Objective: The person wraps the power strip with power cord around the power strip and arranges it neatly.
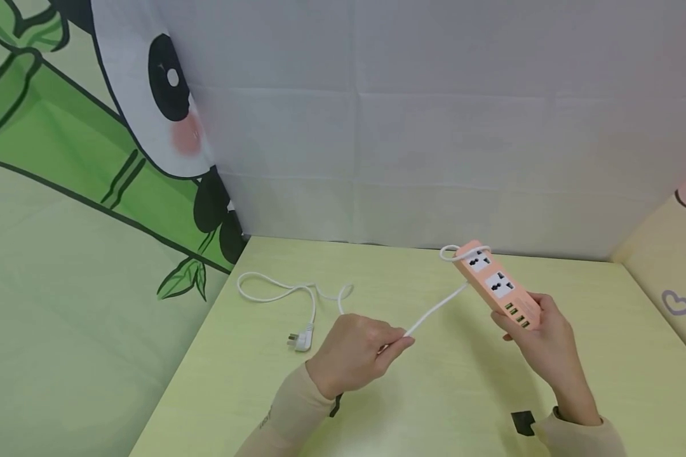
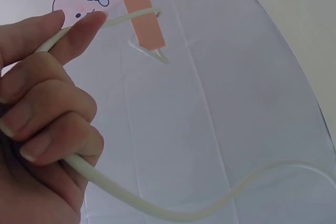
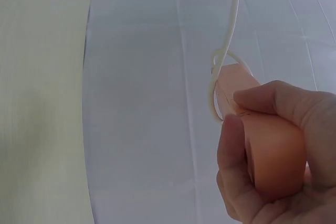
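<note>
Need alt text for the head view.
A person's right grip holds a long peach plastic power strip above a pale yellow-green table, while the left grip pinches its thin white cord, which also loops round the strip's far end. The cord's white plastic plug lies on the table at left.

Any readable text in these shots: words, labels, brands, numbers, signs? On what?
Nothing legible.
Left sleeve: small dark print, too blurred to read.
Power strip: no wording readable.
Plug: no marking readable.
</note>
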